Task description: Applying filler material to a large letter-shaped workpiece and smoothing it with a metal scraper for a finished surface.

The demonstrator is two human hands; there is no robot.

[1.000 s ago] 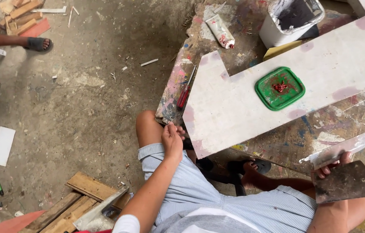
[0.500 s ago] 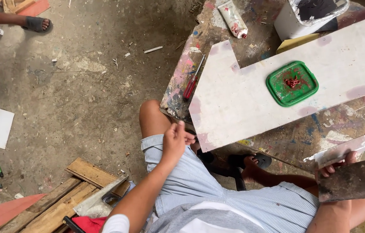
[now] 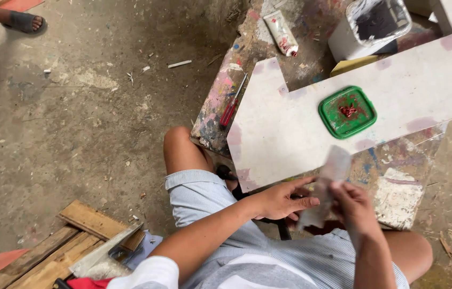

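Both your hands meet at the lower middle of the frame, over your lap, on one blurred, pale grey strip of sheet material (image 3: pixel 325 187) that stands nearly upright between them. Your left hand (image 3: pixel 282 200) lays its fingers flat against the strip's left face; your right hand (image 3: pixel 357 208) pinches its right edge. What kind of sheet it is you cannot tell from the blur.

Keep the strip supported on both faces so it does not buckle, and work it close to your body, clear of the large white arrow-shaped board (image 3: pixel 343 107) lying across the paint-smeared work stand (image 3: pixel 397 187) just above your hands. Mind the green square plastic lid with red paste (image 3: pixel 347 112) resting on that board; a stray elbow would tip it. The red-handled screwdriver (image 3: pixel 232 104), the white paint tube (image 3: pixel 282 33) and the white tub with dark contents (image 3: pixel 373 24) stay well apart, upper centre and right.
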